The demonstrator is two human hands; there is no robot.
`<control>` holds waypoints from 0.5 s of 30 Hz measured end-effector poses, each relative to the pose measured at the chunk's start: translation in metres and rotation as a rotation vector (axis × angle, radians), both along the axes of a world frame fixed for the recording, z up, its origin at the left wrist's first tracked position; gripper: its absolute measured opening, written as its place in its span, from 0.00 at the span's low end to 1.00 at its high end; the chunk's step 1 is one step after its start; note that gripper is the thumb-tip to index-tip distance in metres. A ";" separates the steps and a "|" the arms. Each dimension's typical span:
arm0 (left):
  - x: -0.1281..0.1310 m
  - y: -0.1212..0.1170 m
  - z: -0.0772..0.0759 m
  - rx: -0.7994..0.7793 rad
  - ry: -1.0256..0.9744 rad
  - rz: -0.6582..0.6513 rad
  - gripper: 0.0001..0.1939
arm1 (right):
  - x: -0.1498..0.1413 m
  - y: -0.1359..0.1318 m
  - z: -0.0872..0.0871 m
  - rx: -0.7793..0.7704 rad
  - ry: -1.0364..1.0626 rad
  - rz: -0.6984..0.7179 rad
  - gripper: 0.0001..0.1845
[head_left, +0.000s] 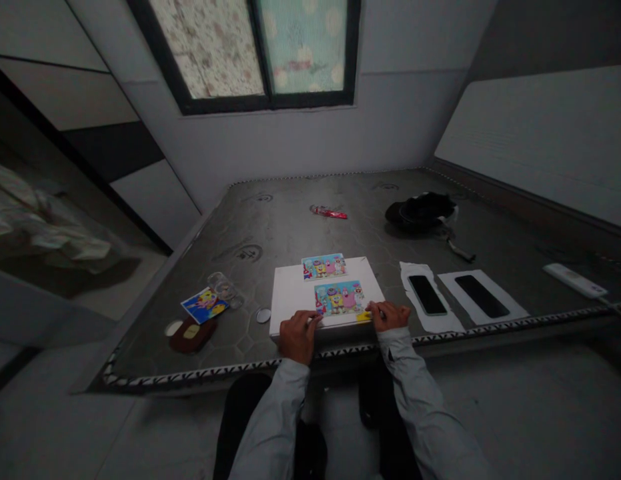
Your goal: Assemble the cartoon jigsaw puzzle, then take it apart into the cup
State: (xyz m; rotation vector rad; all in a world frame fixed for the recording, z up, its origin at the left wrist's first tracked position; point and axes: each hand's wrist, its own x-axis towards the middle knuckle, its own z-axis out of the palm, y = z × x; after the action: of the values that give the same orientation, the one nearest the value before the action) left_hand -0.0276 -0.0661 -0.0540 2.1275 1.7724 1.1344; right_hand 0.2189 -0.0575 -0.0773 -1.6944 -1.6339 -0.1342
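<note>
We see a broad grey-covered surface (pixel 280 227) carrying everything, and on it a white box (pixel 290 290) sits at the near edge, squarely before us, probably to give a firm, pale bed at easy reach. To its right, a white sheet (pixel 453 324) lies under a dark phone (pixel 427 295), perhaps to keep its glass off the cover. Our sleeved forearms come up from below, well apart at the elbows and angling inward, so our wrists flank the box's near side. Our left hand (pixel 297 337) and right hand (pixel 390 316) have their fingers curled most of the way in, tips at the two near corners of the nearer picture card (pixel 339 298); we cannot tell whether they pinch it or merely press. That card lies on the box's near half, and gripping from the corners seems meant to keep it level and its print uncovered. Just beyond it rests the farther picture card (pixel 323 267), slightly tilted. Smallest, a round disc (pixel 263 315) sits just left of the box.
</note>
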 end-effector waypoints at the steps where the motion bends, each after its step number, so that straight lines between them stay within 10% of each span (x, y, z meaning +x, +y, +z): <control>1: 0.005 -0.001 -0.002 0.024 -0.041 -0.030 0.05 | -0.002 -0.001 0.001 -0.009 -0.004 0.019 0.22; 15: 0.071 0.000 0.003 -0.005 -0.365 -0.110 0.07 | -0.024 0.000 -0.002 -0.052 0.186 0.185 0.22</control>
State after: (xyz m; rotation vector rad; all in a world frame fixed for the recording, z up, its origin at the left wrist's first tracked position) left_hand 0.0431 -0.0663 -0.0506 1.8412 1.4750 1.3799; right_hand 0.1951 -0.0579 -0.0797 -1.5346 -1.6549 0.1527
